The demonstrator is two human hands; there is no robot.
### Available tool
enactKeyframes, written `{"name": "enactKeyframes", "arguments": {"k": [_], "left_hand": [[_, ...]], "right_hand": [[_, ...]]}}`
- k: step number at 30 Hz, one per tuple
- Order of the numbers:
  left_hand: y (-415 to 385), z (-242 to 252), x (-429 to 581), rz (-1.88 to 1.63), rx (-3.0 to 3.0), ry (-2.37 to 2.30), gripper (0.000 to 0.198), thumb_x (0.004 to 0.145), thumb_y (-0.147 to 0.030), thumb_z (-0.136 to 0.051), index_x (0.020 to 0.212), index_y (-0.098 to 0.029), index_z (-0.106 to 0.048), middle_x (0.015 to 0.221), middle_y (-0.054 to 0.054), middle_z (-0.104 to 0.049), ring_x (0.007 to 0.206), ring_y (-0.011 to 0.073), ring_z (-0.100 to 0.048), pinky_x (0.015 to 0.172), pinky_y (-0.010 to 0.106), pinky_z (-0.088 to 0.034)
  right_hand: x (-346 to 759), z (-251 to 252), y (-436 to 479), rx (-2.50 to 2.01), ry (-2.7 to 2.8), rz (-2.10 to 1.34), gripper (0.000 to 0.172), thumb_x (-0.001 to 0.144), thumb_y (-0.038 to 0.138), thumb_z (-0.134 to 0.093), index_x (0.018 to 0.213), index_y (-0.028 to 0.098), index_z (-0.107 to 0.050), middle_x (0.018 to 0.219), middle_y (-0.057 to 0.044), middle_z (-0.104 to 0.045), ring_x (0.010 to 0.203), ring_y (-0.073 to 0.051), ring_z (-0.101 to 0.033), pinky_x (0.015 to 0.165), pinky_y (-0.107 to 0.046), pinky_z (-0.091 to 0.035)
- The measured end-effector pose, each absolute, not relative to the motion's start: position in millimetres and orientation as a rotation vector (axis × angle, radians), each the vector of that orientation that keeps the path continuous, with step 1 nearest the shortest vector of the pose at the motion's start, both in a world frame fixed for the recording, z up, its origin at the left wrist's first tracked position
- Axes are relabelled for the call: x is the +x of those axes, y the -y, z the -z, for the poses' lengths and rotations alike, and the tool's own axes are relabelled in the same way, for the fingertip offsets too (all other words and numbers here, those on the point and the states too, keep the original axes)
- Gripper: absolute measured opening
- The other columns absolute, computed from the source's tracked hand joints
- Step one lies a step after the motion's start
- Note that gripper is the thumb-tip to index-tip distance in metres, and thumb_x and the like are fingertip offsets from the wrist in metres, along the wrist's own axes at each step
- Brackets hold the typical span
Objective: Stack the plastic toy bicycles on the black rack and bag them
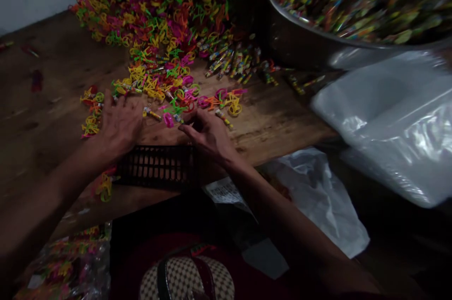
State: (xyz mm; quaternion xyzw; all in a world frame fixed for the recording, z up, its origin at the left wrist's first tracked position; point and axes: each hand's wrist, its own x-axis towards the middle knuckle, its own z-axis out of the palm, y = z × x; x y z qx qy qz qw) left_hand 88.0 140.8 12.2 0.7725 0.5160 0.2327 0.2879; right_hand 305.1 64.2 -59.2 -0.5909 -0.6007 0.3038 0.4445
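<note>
My left hand (119,123) lies flat on the wooden table (52,102), fingers spread toward a heap of small neon plastic pieces (155,31). My right hand (208,134) rests beside it with fingers curled and pinched together; what they hold is too small to name. A few loose pieces, pink (168,119) and yellow (234,108), lie just beyond the fingertips. A black slotted plastic tray (158,166) sits at the table's near edge, below both hands.
A large metal bowl (300,31) full of coloured pieces stands at the back right. Clear plastic bags (395,125) lie to the right, another bag of pieces (67,262) at the lower left. A cluster of small wrapped sticks (233,62) lies behind.
</note>
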Motion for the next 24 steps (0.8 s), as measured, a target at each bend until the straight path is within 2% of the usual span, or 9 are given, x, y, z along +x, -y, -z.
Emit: {"name": "enactKeyframes", "arguments": {"k": [2, 4, 6, 9, 11, 13, 16, 19, 24], "left_hand": [[-144, -24, 95, -0.531, 2.136, -1.369, 0.038, 0.067, -0.006, -0.071, 0.103, -0.016, -0.075, 0.129, 0.014, -0.071, 0.149, 0.0432, -0.039, 0.129, 0.062, -0.003], [-140, -35, 97, -0.448, 2.083, -1.34, 0.047, 0.069, -0.006, -0.069, 0.113, -0.018, -0.075, 0.128, 0.011, -0.072, 0.14, 0.0393, -0.052, 0.128, 0.057, -0.022], [-131, -43, 95, -0.405, 1.848, -1.294, 0.046, 0.074, -0.014, -0.069, 0.119, -0.02, -0.074, 0.118, 0.008, -0.076, 0.123, 0.0341, -0.067, 0.115, 0.052, -0.045], [-117, -47, 84, -0.424, 1.408, -1.207, 0.044, 0.075, -0.033, -0.076, 0.117, -0.019, -0.076, 0.1, 0.009, -0.079, 0.096, 0.0309, -0.076, 0.091, 0.049, -0.061], [-109, -45, 75, -0.445, 1.281, -1.158, 0.047, 0.071, -0.039, -0.082, 0.112, -0.018, -0.078, 0.096, 0.01, -0.079, 0.086, 0.0301, -0.077, 0.082, 0.048, -0.063], [-105, -44, 69, -0.479, 1.277, -1.129, 0.043, 0.067, -0.038, -0.086, 0.105, -0.017, -0.079, 0.093, 0.011, -0.079, 0.083, 0.0301, -0.077, 0.079, 0.048, -0.064], [-103, -47, 65, -0.481, 1.334, -1.112, 0.029, 0.066, -0.034, -0.085, 0.088, -0.016, -0.08, 0.08, 0.01, -0.077, 0.076, 0.0291, -0.076, 0.077, 0.049, -0.065], [-103, -57, 65, -0.428, 1.371, -1.104, 0.014, 0.064, -0.028, -0.084, 0.072, -0.018, -0.077, 0.067, 0.007, -0.074, 0.063, 0.0246, -0.073, 0.069, 0.043, -0.065], [-100, -67, 64, -0.416, 1.359, -1.111, 0.016, 0.061, -0.025, -0.085, 0.073, -0.018, -0.077, 0.071, 0.006, -0.075, 0.059, 0.0201, -0.071, 0.06, 0.034, -0.063]], "right_hand": [[299, 57, -61, -1.318, 1.387, -0.911, 0.015, 0.087, 0.035, -0.066, 0.083, 0.021, -0.062, 0.075, 0.001, -0.063, 0.069, -0.014, -0.055, 0.066, -0.027, -0.045], [290, 54, -59, -1.196, 1.329, -1.027, 0.022, 0.086, 0.042, -0.067, 0.082, 0.02, -0.063, 0.077, 0.0, -0.063, 0.071, -0.014, -0.055, 0.068, -0.027, -0.046], [279, 49, -59, -1.111, 1.284, -1.113, 0.028, 0.085, 0.048, -0.071, 0.084, 0.021, -0.066, 0.078, 0.0, -0.064, 0.073, -0.015, -0.057, 0.071, -0.029, -0.048], [262, 39, -58, -1.028, 1.251, -1.18, 0.035, 0.08, 0.055, -0.076, 0.084, 0.022, -0.069, 0.08, 0.0, -0.068, 0.076, -0.016, -0.061, 0.073, -0.03, -0.052], [254, 33, -56, -1.008, 1.252, -1.181, 0.036, 0.079, 0.056, -0.077, 0.082, 0.022, -0.07, 0.081, -0.001, -0.07, 0.076, -0.017, -0.064, 0.073, -0.031, -0.053], [249, 27, -53, -1.002, 1.273, -1.167, 0.033, 0.078, 0.054, -0.078, 0.082, 0.022, -0.071, 0.081, -0.001, -0.071, 0.078, -0.018, -0.066, 0.075, -0.033, -0.055], [248, 19, -50, -0.987, 1.335, -1.161, 0.026, 0.079, 0.048, -0.079, 0.081, 0.023, -0.072, 0.08, -0.001, -0.072, 0.079, -0.019, -0.067, 0.077, -0.034, -0.057], [252, 12, -49, -0.97, 1.385, -1.204, 0.021, 0.078, 0.041, -0.079, 0.082, 0.022, -0.073, 0.081, -0.001, -0.073, 0.079, -0.018, -0.067, 0.077, -0.033, -0.057], [254, 5, -50, -0.971, 1.39, -1.301, 0.026, 0.077, 0.044, -0.083, 0.084, 0.02, -0.075, 0.083, -0.001, -0.074, 0.077, -0.016, -0.065, 0.076, -0.031, -0.056]]}}
